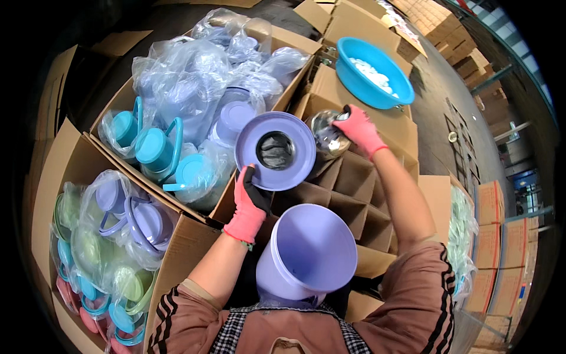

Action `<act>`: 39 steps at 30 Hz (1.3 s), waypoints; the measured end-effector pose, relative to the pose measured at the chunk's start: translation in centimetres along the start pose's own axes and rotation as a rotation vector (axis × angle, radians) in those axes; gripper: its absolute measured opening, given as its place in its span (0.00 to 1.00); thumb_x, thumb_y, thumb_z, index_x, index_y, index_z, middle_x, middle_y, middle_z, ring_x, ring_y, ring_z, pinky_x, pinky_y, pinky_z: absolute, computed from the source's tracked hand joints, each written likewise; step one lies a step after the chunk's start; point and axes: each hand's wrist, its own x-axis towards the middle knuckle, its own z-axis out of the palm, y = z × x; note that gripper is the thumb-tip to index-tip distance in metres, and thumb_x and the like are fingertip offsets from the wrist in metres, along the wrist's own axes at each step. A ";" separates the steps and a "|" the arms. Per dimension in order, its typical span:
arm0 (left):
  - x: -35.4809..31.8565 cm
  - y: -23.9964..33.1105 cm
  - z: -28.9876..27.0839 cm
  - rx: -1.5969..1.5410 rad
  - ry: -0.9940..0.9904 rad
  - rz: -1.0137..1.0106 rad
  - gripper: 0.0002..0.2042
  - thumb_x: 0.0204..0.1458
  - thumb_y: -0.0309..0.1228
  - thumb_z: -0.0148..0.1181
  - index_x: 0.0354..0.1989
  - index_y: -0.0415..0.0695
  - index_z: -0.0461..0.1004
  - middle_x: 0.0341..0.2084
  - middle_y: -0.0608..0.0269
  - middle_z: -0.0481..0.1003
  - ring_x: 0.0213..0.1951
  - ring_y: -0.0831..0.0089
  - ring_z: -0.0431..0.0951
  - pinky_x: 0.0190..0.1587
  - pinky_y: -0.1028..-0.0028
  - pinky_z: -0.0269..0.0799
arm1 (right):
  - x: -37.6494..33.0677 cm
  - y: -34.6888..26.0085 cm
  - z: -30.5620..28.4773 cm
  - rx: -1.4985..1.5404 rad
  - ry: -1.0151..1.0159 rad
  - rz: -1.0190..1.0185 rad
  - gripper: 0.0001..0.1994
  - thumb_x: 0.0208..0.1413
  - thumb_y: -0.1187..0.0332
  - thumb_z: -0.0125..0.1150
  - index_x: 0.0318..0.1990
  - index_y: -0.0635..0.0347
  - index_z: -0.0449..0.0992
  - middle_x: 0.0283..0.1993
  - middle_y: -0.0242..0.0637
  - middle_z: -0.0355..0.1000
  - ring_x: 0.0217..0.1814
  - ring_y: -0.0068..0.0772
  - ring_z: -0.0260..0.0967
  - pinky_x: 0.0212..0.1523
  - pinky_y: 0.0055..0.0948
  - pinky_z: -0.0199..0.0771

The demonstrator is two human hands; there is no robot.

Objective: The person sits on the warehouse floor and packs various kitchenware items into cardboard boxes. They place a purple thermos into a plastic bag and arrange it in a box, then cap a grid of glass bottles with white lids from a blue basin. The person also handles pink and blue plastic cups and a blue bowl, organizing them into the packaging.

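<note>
My left hand (250, 197), in a pink and black glove, grips the lower edge of a round purple part (302, 154) with a dark, shiny middle. In the other pink glove, my right hand (361, 131) is closed on the upper end of a silvery glass flask liner (326, 131). The liner tilts just right of the purple part, over a carton with cardboard dividers (354, 183). Close to my body a purple bucket-shaped shell (306, 251) stands with its wide mouth up, its inside showing bare.
Left of me, one carton (97, 138) holds bagged purple and turquoise jugs (154, 150); a nearer carton (177, 253) holds purple, green, blue and pink ones. A blue basin (359, 53) with small white pieces (374, 76) sits beyond the divided carton. Stacked boxes (489, 236) stand right.
</note>
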 end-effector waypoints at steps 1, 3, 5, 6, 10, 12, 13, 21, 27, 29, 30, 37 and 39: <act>-0.3 -0.1 0.0 -0.004 -0.061 0.069 0.11 0.50 0.34 0.49 0.41 0.47 0.67 0.38 0.64 0.70 0.42 0.68 0.70 0.45 0.66 0.67 | -1.2 0.0 -2.7 0.005 0.055 -0.017 0.25 0.36 0.53 0.62 0.40 0.62 0.70 0.39 0.46 0.71 0.42 0.40 0.69 0.42 0.33 0.68; -0.4 0.8 0.1 -0.091 -0.106 0.028 0.12 0.52 0.35 0.47 0.43 0.46 0.66 0.40 0.62 0.70 0.44 0.66 0.70 0.47 0.65 0.67 | -5.4 -1.5 -8.8 0.215 0.141 -0.048 0.24 0.37 0.54 0.63 0.39 0.63 0.71 0.35 0.45 0.71 0.37 0.36 0.70 0.40 0.30 0.69; -1.2 1.5 0.6 -0.094 -0.238 -0.032 0.17 0.54 0.39 0.44 0.49 0.45 0.63 0.47 0.58 0.67 0.48 0.62 0.68 0.51 0.62 0.65 | -8.9 1.1 -13.3 0.270 0.378 -0.060 0.19 0.40 0.57 0.62 0.36 0.61 0.72 0.30 0.39 0.71 0.29 0.28 0.69 0.30 0.22 0.69; -2.0 1.9 0.7 -0.100 -0.315 -0.075 0.18 0.55 0.40 0.43 0.50 0.44 0.62 0.48 0.57 0.66 0.49 0.61 0.67 0.52 0.60 0.64 | -11.4 1.8 -15.2 0.561 0.375 0.056 0.17 0.42 0.57 0.60 0.35 0.60 0.72 0.27 0.36 0.71 0.25 0.25 0.68 0.25 0.19 0.66; -5.5 2.4 2.7 -0.060 -0.746 -0.163 0.23 0.54 0.46 0.39 0.53 0.43 0.60 0.55 0.53 0.58 0.56 0.52 0.57 0.58 0.54 0.51 | -21.4 6.8 -17.2 1.242 0.304 0.235 0.12 0.52 0.58 0.50 0.33 0.58 0.72 0.22 0.32 0.71 0.15 0.18 0.62 0.12 0.12 0.55; -5.3 2.4 2.9 0.327 -0.907 0.079 0.22 0.53 0.44 0.41 0.50 0.41 0.61 0.50 0.55 0.58 0.52 0.54 0.58 0.54 0.58 0.50 | -25.0 5.8 -14.8 1.456 0.317 0.226 0.16 0.56 0.57 0.42 0.37 0.59 0.71 0.24 0.34 0.70 0.15 0.17 0.59 0.13 0.13 0.55; -3.8 2.6 2.4 0.691 -0.891 0.353 0.19 0.52 0.40 0.44 0.46 0.39 0.62 0.43 0.56 0.60 0.46 0.60 0.61 0.49 0.65 0.55 | -26.3 3.5 -13.4 1.578 0.268 0.240 0.17 0.57 0.56 0.41 0.38 0.60 0.70 0.28 0.38 0.71 0.16 0.19 0.60 0.14 0.12 0.58; -9.1 7.2 7.7 1.534 -0.264 1.614 0.07 0.49 0.30 0.49 0.32 0.39 0.67 0.28 0.60 0.68 0.32 0.68 0.68 0.40 0.75 0.64 | -29.6 -5.0 -6.1 1.117 -0.074 -0.267 0.40 0.38 0.68 0.68 0.59 0.61 0.51 0.54 0.36 0.59 0.54 0.28 0.57 0.56 0.29 0.55; -14.0 7.6 9.0 0.520 -1.029 0.375 0.11 0.52 0.34 0.47 0.40 0.42 0.68 0.34 0.63 0.70 0.37 0.76 0.69 0.43 0.75 0.65 | -25.0 -2.7 -1.4 1.925 -0.027 -0.033 0.19 0.56 0.64 0.49 0.54 0.58 0.58 0.48 0.30 0.60 0.52 0.24 0.56 0.51 0.25 0.59; -5.9 11.7 0.4 0.425 -0.927 0.195 0.12 0.53 0.34 0.46 0.42 0.41 0.67 0.37 0.60 0.69 0.37 0.73 0.69 0.43 0.74 0.66 | -25.1 -4.9 -2.5 1.881 -0.022 -0.024 0.25 0.53 0.67 0.53 0.57 0.57 0.53 0.51 0.31 0.58 0.52 0.25 0.55 0.51 0.24 0.59; -8.3 9.4 1.6 0.422 -0.809 0.149 0.13 0.53 0.35 0.46 0.43 0.40 0.66 0.36 0.59 0.69 0.37 0.72 0.70 0.43 0.74 0.66 | -25.4 -4.4 -3.0 1.838 0.025 0.016 0.28 0.52 0.69 0.55 0.59 0.56 0.51 0.52 0.31 0.57 0.52 0.25 0.55 0.52 0.23 0.59; -15.4 4.2 3.0 0.223 -0.999 0.148 0.18 0.51 0.36 0.48 0.45 0.33 0.63 0.34 0.51 0.69 0.36 0.64 0.71 0.40 0.73 0.69 | -26.4 -2.2 -2.6 1.005 -0.029 -0.279 0.37 0.37 0.68 0.68 0.57 0.58 0.55 0.47 0.35 0.62 0.41 0.23 0.60 0.40 0.23 0.64; -15.6 4.5 2.7 0.127 -0.845 -0.102 0.17 0.51 0.36 0.49 0.42 0.34 0.65 0.33 0.51 0.70 0.35 0.65 0.71 0.41 0.72 0.68 | -27.0 -2.8 -5.1 0.745 -0.263 -0.246 0.33 0.34 0.65 0.70 0.51 0.60 0.64 0.44 0.35 0.65 0.41 0.24 0.61 0.41 0.26 0.63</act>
